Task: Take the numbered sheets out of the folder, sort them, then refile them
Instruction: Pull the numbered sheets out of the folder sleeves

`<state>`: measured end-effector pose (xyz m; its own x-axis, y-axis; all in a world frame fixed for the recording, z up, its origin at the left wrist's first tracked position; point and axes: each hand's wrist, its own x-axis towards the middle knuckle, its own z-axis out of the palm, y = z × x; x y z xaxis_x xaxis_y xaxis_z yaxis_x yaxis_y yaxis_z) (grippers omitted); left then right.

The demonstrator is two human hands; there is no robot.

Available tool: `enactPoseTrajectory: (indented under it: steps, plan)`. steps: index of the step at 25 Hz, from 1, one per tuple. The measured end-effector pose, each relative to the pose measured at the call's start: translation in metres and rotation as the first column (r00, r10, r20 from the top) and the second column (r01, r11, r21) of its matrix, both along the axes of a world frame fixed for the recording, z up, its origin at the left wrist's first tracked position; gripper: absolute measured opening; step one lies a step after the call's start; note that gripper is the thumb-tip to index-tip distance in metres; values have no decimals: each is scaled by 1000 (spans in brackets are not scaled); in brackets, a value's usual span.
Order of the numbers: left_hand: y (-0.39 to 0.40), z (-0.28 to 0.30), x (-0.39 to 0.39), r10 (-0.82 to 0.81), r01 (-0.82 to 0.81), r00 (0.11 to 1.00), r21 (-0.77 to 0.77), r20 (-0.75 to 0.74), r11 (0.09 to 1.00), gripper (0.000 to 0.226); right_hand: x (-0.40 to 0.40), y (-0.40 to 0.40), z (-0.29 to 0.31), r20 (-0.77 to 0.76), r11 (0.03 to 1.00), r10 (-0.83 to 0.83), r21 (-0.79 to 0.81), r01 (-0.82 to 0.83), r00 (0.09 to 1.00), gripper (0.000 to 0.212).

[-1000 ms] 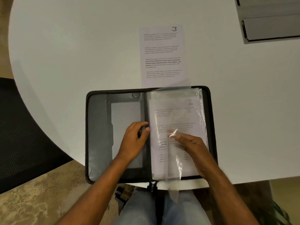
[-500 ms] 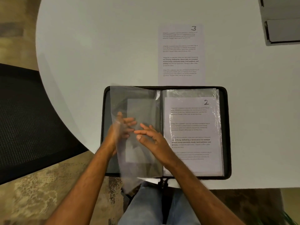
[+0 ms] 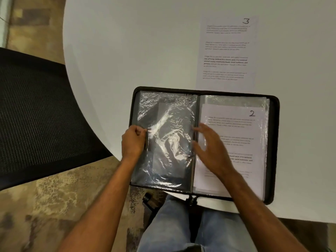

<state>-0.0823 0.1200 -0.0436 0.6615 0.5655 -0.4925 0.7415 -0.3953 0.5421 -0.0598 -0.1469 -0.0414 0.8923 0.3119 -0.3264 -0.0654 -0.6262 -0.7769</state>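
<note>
Left hand pinches an empty sleeve; facing sheet reads "2".

- we see the black folder open on the white table
- our left hand pinches an empty clear sleeve
- our right hand, fingers spread, rests on sheet 2
- sheet 3 lies beyond the folder

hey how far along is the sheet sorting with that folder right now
Done: sheet 3 lies out on the table, above the open folder. In hand: the left hand pinches the empty clear sleeve flat on the left side; the right hand rests open on the sleeve holding sheet 2. Left: pulling sheet 2 and any behind it, sorting, refiling.
</note>
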Motion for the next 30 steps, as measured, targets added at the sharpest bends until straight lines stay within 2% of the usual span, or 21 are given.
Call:
enactPoseTrajectory:
  steps: [3, 7, 8, 11, 15, 19, 24, 30]
  plan:
    - [-11, -3, 2, -54, 51, 998, 127, 18, 991, 10, 20, -48, -10, 106, 986, -91, -129, 105, 990, 53]
    - [-30, -9, 2, -149, 169, 985, 385, -82, 907, 65, 41, -108, -23, 184, 948, -175, -235, 216, 967, 58]
    - [-35, -10, 4, -204, 220, 975, 422, -84, 880, 70, 46, -119, -26, 211, 935, -157, -282, 213, 965, 61]
    - [-57, -12, 11, -447, 431, 893, 398, -59, 810, 62, 60, -139, -34, 233, 875, -81, -449, 181, 969, 75]
    - [-100, -11, 36, -637, 609, 771, 273, 17, 744, 57, 61, -142, -45, 237, 796, -41, -580, 176, 971, 80]
    - [-136, -9, 71, -707, 670, 696, 240, 124, 702, 52, 55, -140, -51, 314, 778, -38, -587, 225, 949, 65]
    - [-161, -16, 117, -769, 718, 626, 289, 128, 633, 56, 57, -142, -51, 411, 804, 37, -553, 217, 911, 44]
    - [-164, -24, 147, -801, 720, 566, 356, 195, 595, 26, 54, -138, -28, 357, 903, -215, -281, 324, 909, 37]
